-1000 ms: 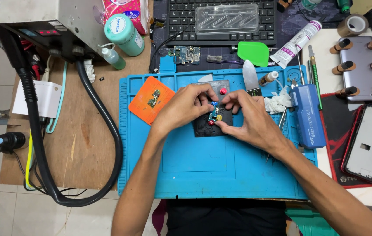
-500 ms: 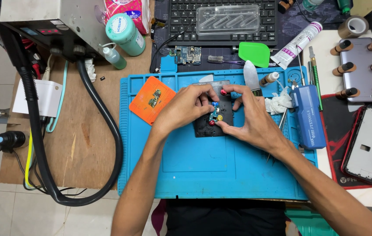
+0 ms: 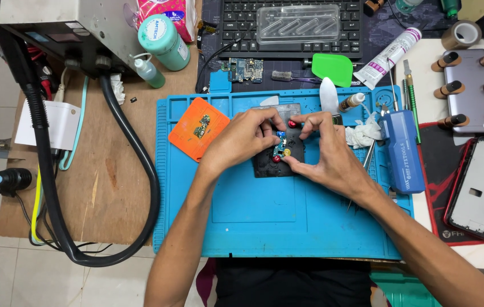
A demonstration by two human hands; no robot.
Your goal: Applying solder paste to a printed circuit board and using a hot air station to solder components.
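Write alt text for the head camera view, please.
Two bare hands, left hand and right hand, press a small green circuit board on a black square holder, over a blue silicone work mat; an orange square pad lies left.

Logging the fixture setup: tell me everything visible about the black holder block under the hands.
The black holder block is a dark, roughly square slab, matte, lying flat on the blue work mat near its upper middle. A small circuit board sits on it, flanked by red and yellow round knobs. The left hand covers its upper left corner; the right hand touches its right edge. Material unclear.
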